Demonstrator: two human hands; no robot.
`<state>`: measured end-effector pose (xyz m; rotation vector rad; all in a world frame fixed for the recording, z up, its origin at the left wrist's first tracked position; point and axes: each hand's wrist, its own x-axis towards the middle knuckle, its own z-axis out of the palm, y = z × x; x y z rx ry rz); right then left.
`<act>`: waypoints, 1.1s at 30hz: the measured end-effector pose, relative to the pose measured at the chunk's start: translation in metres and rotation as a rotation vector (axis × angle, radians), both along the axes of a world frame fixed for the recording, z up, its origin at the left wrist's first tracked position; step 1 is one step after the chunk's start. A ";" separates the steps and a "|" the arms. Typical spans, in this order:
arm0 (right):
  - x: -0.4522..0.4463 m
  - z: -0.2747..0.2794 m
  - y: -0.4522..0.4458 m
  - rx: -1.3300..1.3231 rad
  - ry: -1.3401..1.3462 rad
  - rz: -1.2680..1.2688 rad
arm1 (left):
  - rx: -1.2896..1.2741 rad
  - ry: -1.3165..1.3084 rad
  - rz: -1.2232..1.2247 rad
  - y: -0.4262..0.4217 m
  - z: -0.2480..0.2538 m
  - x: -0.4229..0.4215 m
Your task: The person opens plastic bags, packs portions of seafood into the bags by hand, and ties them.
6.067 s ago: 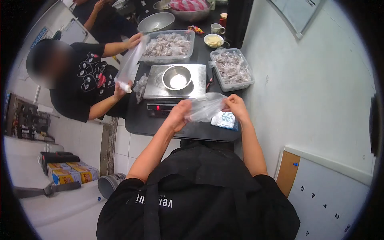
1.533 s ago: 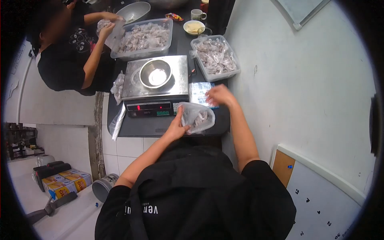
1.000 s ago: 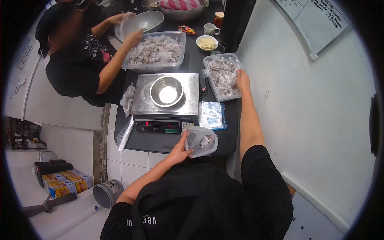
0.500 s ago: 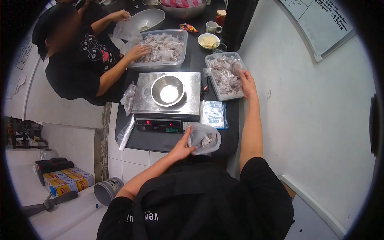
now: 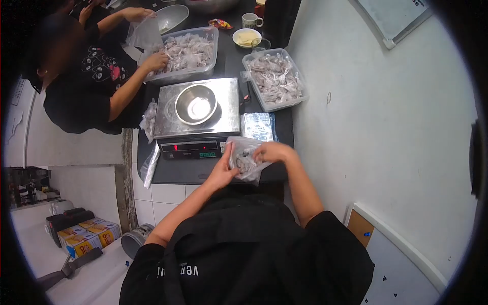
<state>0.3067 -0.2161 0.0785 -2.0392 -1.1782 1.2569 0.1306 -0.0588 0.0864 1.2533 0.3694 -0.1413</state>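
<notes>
My left hand (image 5: 222, 172) grips the side of a clear plastic bag (image 5: 245, 176) just in front of the scale, and greyish small knotted packets show inside it. My right hand (image 5: 273, 152) is at the bag's mouth, fingers curled down into it; whatever they hold is hidden. Beyond the bag stands a digital scale (image 5: 229, 101) bearing a steel bowl (image 5: 196, 104). To the right, a clear tub (image 5: 303, 96) is filled with small tied plastic packets of greyish contents. A blue-and-white plastic pack (image 5: 257, 127) lies between tub and bag.
At left a co-worker's hand (image 5: 156, 61) reaches into a larger packet-filled tub (image 5: 213, 51). A mug (image 5: 250, 21), a yellow-filled bowl (image 5: 247, 37) and a glass (image 5: 261, 44) stand at the back. The wall (image 5: 366, 127) runs close on the right.
My right hand has moved from the right-hand tub back to the bag in my left hand. The view has shifted slightly, and the co-worker's hand stays at the larger tub.
</notes>
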 end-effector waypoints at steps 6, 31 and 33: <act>0.125 -0.021 0.054 0.305 -0.784 -0.589 | 0.234 -0.032 -0.092 0.001 -0.004 -0.010; 0.201 -0.043 0.101 0.697 -0.607 -0.866 | 0.199 0.013 -0.107 0.019 -0.008 -0.020; 0.181 -0.016 0.076 0.736 -0.052 -0.921 | 0.107 0.005 -0.087 0.018 -0.003 -0.015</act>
